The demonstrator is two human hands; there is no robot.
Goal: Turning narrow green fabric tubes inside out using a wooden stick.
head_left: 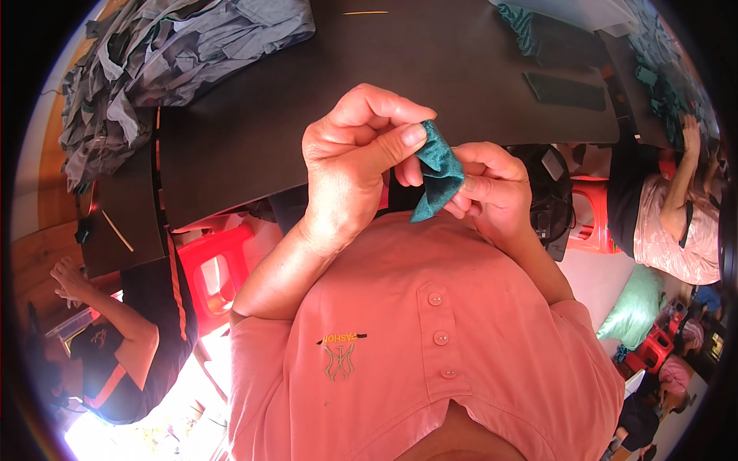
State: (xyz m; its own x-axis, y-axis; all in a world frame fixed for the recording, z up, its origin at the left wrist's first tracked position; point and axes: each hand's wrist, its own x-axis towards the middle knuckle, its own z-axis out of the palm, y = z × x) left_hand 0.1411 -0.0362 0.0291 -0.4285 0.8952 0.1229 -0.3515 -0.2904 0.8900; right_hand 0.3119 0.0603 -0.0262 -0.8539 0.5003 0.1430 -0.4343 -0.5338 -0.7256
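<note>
Between my two hands, above the near edge of the dark table, is a small piece of teal velvet fabric (440, 170). The thumb and forefinger of my left hand (350, 150) pinch its upper end. Lower down on the right side, my right hand (496, 188) grips the piece with thumb and fingers. The cloth is folded or twisted along its length, and a pointed tip hangs free below. My right fingertips are partly hidden behind it.
The dark table (384, 69) spreads ahead of me. A heap of grey cloth (231, 46) lies far left, flat teal pieces (565, 91) far right. Red stools (214, 273) stand below. One person (115, 338) sits at left, another (676, 215) at right by more teal fabric.
</note>
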